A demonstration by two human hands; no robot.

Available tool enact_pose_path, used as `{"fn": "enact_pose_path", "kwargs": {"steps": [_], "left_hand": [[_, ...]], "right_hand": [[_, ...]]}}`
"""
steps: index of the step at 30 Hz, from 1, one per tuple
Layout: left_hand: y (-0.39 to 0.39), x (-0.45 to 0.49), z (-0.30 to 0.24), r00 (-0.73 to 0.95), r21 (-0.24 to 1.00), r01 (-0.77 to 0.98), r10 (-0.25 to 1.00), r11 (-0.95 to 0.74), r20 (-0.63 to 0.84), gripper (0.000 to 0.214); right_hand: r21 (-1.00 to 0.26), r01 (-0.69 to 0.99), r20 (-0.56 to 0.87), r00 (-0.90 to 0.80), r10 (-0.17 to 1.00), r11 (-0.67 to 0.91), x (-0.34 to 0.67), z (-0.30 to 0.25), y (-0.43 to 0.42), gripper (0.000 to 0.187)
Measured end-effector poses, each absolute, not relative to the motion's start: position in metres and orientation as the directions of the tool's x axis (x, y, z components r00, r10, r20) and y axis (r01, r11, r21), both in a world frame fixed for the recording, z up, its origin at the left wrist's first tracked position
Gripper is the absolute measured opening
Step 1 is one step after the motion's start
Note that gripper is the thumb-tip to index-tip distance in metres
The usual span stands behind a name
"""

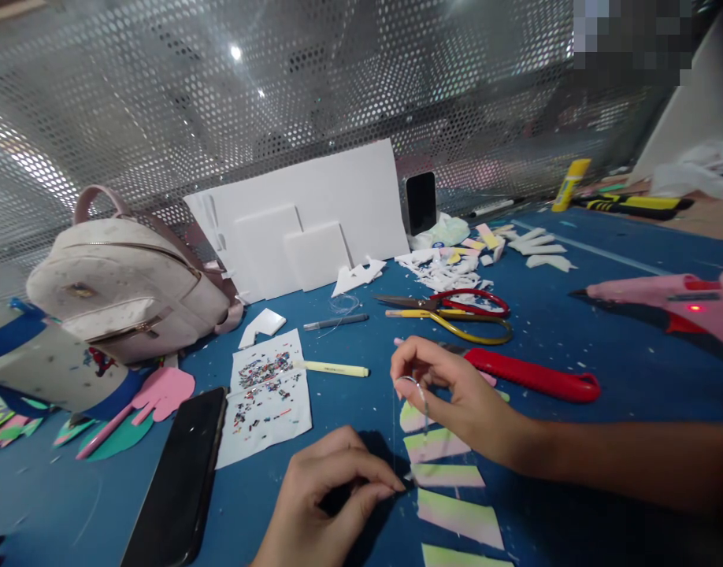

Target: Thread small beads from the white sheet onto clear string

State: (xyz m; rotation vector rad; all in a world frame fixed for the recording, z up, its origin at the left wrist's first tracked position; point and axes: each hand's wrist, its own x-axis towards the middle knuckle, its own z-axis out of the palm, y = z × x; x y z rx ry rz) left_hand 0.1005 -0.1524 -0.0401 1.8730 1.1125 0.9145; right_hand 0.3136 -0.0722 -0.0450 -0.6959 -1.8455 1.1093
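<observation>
My right hand point(450, 394) pinches a thin clear thread point(421, 391), which loops at its fingertips. From there a fine strand hangs down toward my left hand point(341, 488). The thumb and forefinger of my left hand are pressed together low over the table; what lies between them is too small to make out. Just right of those fingertips, several pastel green-and-pink strips point(450, 475) lie in a column, the upper ones partly behind my right hand. Beyond my right hand rest a red-handled cutter point(535, 374) and scissors point(473, 305).
A pink glue gun point(674, 295) with a lit red light lies at right. At left are a phone point(178, 480), a sheet with tiny coloured bits point(267, 441), a yellow highlighter point(335, 368) and a backpack point(131, 276). White foam boards point(361, 189) lean behind, near white scraps point(444, 272).
</observation>
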Motion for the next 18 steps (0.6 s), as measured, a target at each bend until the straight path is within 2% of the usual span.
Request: {"fn": "enact_pose_path", "kwargs": {"steps": [6, 13, 18], "left_hand": [[-0.1518, 0.0987, -0.0447, 0.395, 0.849, 0.332, 0.878, -0.411, 0.27, 0.016], [-0.1506, 0.0989, -0.0438, 0.411, 0.84, 0.307, 0.858, -0.448, 0.308, 0.015], [-0.1505, 0.1012, -0.0427, 0.432, 0.815, 0.273, 0.822, -0.512, 0.372, 0.017]], "right_hand": [[-0.903, -0.014, 0.382, -0.483, 0.788, 0.43, 0.3136, -0.0506, -0.0714, 0.008], [-0.95, -0.028, 0.28, -0.522, 0.806, 0.312, 0.3154, -0.0458, -0.0744, 0.009], [-0.956, -0.044, 0.27, -0.521, 0.809, 0.29, 0.3146, -0.043, -0.0752, 0.007]]}}
